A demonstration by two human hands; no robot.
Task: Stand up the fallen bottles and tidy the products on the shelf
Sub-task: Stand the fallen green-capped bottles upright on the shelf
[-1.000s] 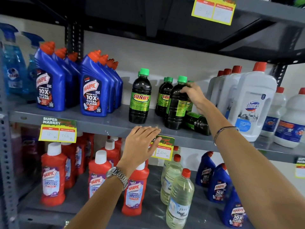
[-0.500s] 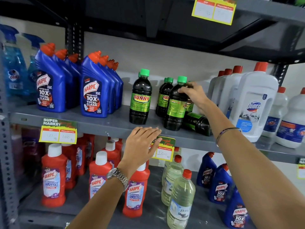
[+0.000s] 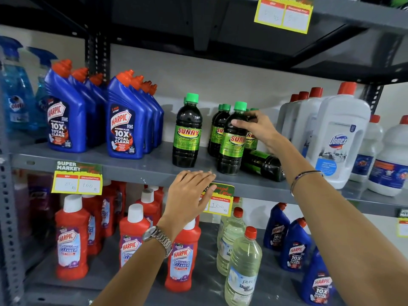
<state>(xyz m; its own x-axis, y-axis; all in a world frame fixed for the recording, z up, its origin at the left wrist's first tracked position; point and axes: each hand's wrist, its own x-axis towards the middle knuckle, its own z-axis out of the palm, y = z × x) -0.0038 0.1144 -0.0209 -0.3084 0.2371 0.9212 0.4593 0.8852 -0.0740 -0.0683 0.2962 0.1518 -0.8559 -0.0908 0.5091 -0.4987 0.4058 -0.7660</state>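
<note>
Dark Sunny bottles with green caps stand on the grey middle shelf [image 3: 141, 167]. One stands alone [image 3: 187, 131]. My right hand [image 3: 257, 127] grips the shoulder of the front upright Sunny bottle [image 3: 231, 144], with two more [image 3: 217, 129] behind it. A fallen Sunny bottle [image 3: 263, 164] lies on its side just right of it, partly hidden by my forearm. Flat against the shelf's front edge below the bottles rests my left hand [image 3: 189, 195], fingers together, holding nothing.
Blue Harpic bottles [image 3: 123, 120] stand in rows at the left, white Domex jugs [image 3: 337, 138] at the right. Below are red Harpic bottles [image 3: 70, 237], pale clear bottles [image 3: 242, 261] and more blue Harpic [image 3: 295, 246]. Price tags [image 3: 77, 181] hang on the shelf edge.
My right hand has slid from the cap area down and forward onto the front bottle's shoulder, and the bottle has turned so its label faces out. My left hand stays on the shelf edge.
</note>
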